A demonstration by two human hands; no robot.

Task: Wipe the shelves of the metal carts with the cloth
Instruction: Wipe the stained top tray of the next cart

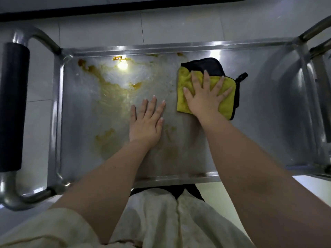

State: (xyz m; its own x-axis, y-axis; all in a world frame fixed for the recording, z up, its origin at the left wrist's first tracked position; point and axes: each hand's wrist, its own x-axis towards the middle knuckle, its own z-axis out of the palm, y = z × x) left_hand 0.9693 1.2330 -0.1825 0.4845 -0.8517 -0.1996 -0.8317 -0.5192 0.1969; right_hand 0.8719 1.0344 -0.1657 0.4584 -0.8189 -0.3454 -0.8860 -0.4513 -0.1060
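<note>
Steel shelf (268, 104) under you looks clean at its right end, but yellow-brown smears (107, 81) cover the left, so much wiping remains; your right hand (204, 99) presses flat, fingers spread, on the cloth (227, 90) right of centre, and your left hand (146, 124) rests flat beside it.

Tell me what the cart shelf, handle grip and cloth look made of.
Cart shelf: likely stainless steel, brushed-shiny; it mirrors the lights. Handle grip: matt black sleeve over the metal tube, probably rubber or foam; can't tell which. Cloth: plush yellow fabric, looks like microfibre, with black backing and edging; fuzzy nap shows.
</note>
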